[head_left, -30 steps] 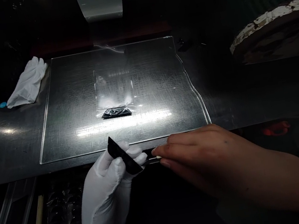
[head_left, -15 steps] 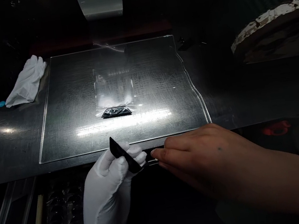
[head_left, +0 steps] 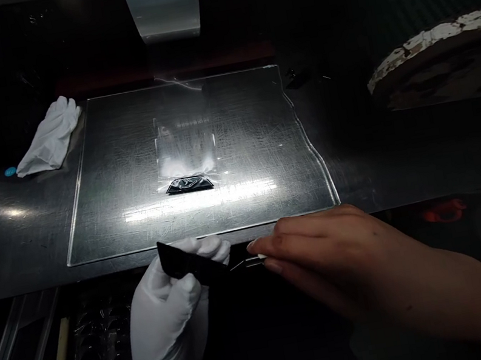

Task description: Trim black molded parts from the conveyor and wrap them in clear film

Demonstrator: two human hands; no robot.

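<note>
bench [head_left: 11, 243]: dark and shiny, running across the middle of the frame.
clear sheet [head_left: 252, 141]: flat on the bench at centre, its top scratched; it likely gives you a level surface.
right hand [head_left: 335, 250]: bare, right of centre and low; your thumb and fingers pinch a thin tool [head_left: 248, 261], its tip pointing left, probably for fine control.
left hand [head_left: 168, 327]: white-gloved, left of centre and low; you pinch a black piece [head_left: 190, 263] sloping down to the right, its end nearest the tool uncovered, likely to leave it reachable. you cannot tell whether the tool touches it. the glove may keep finger marks off.
pocket tray [head_left: 102, 335]: lower left, below the bench edge, with rounded hollows; too dark to tell what fills them.
clear film [head_left: 186, 146]: on the sheet, its near end wrinkled over a wrapped piece [head_left: 189, 184], also black; bag or loose wrap, you cannot tell.
spare glove [head_left: 51, 138]: limp, upper left.
blue disc [head_left: 10, 172]: just beside that glove's cuff.
</note>
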